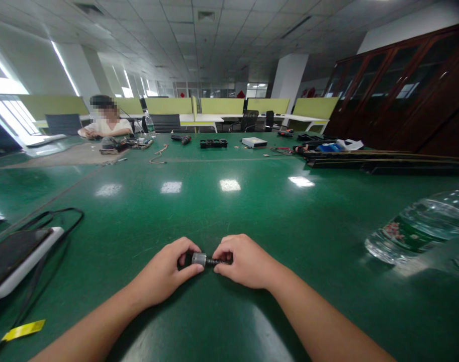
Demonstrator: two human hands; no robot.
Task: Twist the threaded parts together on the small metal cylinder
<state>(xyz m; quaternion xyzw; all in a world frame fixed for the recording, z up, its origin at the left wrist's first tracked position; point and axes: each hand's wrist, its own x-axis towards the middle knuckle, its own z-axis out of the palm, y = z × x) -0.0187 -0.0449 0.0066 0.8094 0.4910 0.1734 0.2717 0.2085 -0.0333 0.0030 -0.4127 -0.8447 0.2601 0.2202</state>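
A small metal part (pixel 199 259), a grey cylinder with a dark threaded or spring-like shaft (pixel 214 262) pointing right, lies level between my hands, low over the green table (pixel 199 216). My left hand (pixel 168 269) has its thumb and fingers around the cylinder end. On the other side, my right hand (pixel 244 261) pinches the shaft's right end, which its fingers partly hide. Whether the part touches the table I cannot tell.
A phone-like device (pixel 21 256) with a black cable is at the left. A water bottle (pixel 418 226) lies at the right. Far across are a person (pixel 106 120), a drill (pixel 181 139), a black tray (pixel 213 144), a white box (pixel 254 142) and dark bars (pixel 338 160).
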